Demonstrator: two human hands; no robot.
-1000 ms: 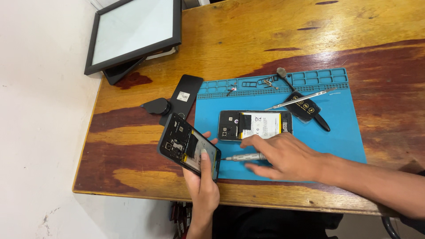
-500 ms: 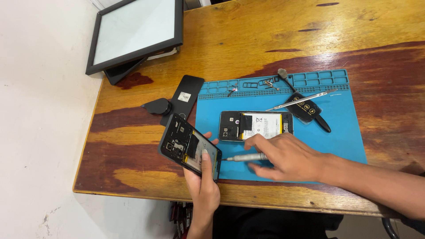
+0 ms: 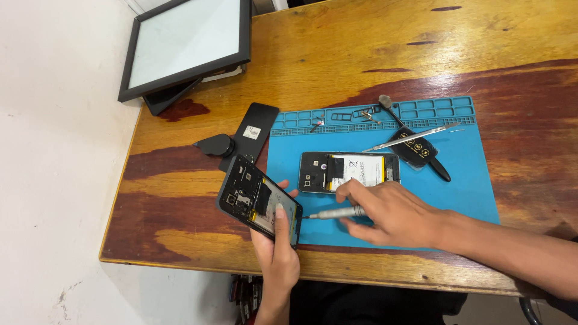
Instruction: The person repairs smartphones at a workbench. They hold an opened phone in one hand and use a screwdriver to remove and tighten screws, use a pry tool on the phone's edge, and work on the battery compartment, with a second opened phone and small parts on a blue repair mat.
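Observation:
My left hand [image 3: 276, 250] holds an opened black phone [image 3: 257, 198] tilted above the table's front edge, its bare circuit side facing up. My right hand [image 3: 391, 210] lies on a blue work mat [image 3: 457, 180], fingers closed round a slim silver screwdriver [image 3: 334, 213] whose tip points left toward the held phone. Just beyond that hand a second opened phone [image 3: 349, 171] rests flat on the mat, showing a white-labelled battery.
On the mat's far side lie metal tweezers [image 3: 409, 136], a black pry tool [image 3: 418, 149], a small brush [image 3: 385, 103] and tiny parts in the tray row [image 3: 361, 114]. A black back cover [image 3: 253, 132] and black disc [image 3: 217, 144] sit left of it. A framed screen [image 3: 183, 45] stands far left.
My right hand has gripped the screwdriver and shifted it slightly forward on the mat. The phone in my left hand stays almost still.

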